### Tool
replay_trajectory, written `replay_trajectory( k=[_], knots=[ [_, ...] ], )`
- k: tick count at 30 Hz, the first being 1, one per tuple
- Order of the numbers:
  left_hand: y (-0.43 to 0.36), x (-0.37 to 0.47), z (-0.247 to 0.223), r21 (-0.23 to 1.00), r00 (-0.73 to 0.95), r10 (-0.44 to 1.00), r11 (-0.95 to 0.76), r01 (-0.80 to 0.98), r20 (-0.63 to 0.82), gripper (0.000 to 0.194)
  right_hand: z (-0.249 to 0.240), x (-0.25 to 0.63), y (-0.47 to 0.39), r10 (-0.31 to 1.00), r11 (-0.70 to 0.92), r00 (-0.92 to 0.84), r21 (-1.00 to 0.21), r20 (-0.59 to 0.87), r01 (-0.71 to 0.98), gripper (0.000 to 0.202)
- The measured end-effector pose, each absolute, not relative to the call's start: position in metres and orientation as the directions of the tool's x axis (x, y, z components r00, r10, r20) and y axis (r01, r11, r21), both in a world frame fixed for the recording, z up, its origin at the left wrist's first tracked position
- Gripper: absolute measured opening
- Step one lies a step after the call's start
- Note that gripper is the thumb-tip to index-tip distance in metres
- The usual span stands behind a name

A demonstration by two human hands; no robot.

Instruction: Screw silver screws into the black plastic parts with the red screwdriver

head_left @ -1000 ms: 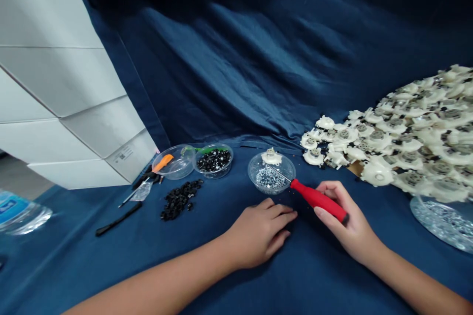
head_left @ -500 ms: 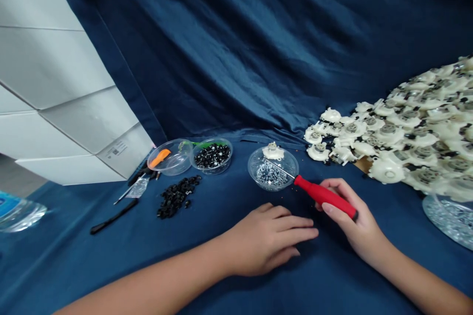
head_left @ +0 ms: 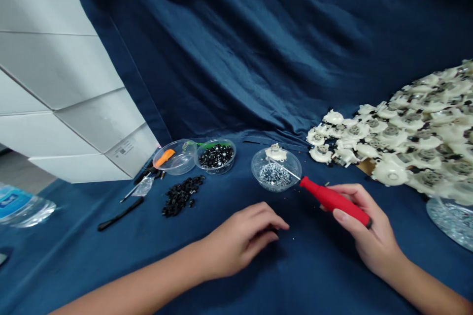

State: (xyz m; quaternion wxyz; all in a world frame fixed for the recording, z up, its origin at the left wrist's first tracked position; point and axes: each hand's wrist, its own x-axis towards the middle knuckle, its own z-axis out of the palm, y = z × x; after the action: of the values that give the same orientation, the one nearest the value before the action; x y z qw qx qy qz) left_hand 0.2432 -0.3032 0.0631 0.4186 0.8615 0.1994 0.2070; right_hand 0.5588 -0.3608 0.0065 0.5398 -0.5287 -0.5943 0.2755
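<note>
My right hand (head_left: pixel 369 224) holds a red-handled screwdriver (head_left: pixel 334 202), its shaft pointing up and left over a clear bowl (head_left: pixel 257 177) of small silver screws (head_left: pixel 274 175). A cream plastic part (head_left: pixel 276 152) sits at the back of this bowl. Just above the blue cloth, in front of the bowl, my left hand (head_left: pixel 247 237) has its fingers bent and apart, with nothing seen in them. Left of it lies a loose pile of small black parts (head_left: pixel 181 196).
Many cream assemblies (head_left: pixel 391 170) are heaped at the right, beside a clear container (head_left: pixel 453 219). White boxes (head_left: pixel 84 71) and a bottle (head_left: pixel 22 205) stand left. Behind the black pile are a bowl of black parts (head_left: pixel 216 156) and one with an orange object (head_left: pixel 164 158).
My left hand has drawn back to the left and its fingers have bent more. My right hand has shifted slightly right with the screwdriver. The whole view has moved a little.
</note>
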Motion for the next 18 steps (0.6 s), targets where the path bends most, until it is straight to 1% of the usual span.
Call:
replay_trajectory(
  k=[2,4,6,8,10,13,16,18],
  knots=[
    [-0.294,0.227,0.059,0.901,0.745,0.661,-0.374,0.219,0.093,0.024,0.006,0.56,-0.364,0.928,0.288,0.124,-0.888,0.352,0.359,0.033],
    [-0.281,0.214,0.052,0.982,0.661,0.75,-0.106,0.159,-0.026,0.026,0.008,0.558,-0.367,0.929,0.287,0.112,-0.877,0.353,0.385,0.035],
    [-0.268,0.207,0.044,0.989,0.611,0.782,0.145,0.019,-0.127,0.025,0.011,0.556,-0.369,0.927,0.268,0.132,-0.865,0.352,0.424,0.035],
    [-0.258,0.203,0.038,0.935,0.602,0.776,0.329,-0.133,-0.187,0.023,0.014,0.553,-0.371,0.92,0.247,0.163,-0.851,0.356,0.463,0.035],
    [-0.252,0.202,0.034,0.865,0.617,0.76,0.435,-0.248,-0.205,0.021,0.015,0.553,-0.371,0.913,0.237,0.179,-0.834,0.366,0.497,0.033],
    [-0.248,0.199,0.031,0.785,0.621,0.756,0.508,-0.355,-0.208,0.016,0.014,0.556,-0.37,0.917,0.23,0.142,-0.784,0.373,0.576,0.033],
    [-0.245,0.195,0.033,0.695,0.647,0.723,0.596,-0.403,-0.245,0.01,0.009,0.561,-0.369,0.905,0.214,0.154,-0.738,0.396,0.64,0.034],
    [-0.244,0.193,0.036,0.632,0.674,0.688,0.654,-0.416,-0.268,0.014,0.007,0.563,-0.369,0.891,0.214,0.174,-0.725,0.419,0.654,0.035]
  ],
)
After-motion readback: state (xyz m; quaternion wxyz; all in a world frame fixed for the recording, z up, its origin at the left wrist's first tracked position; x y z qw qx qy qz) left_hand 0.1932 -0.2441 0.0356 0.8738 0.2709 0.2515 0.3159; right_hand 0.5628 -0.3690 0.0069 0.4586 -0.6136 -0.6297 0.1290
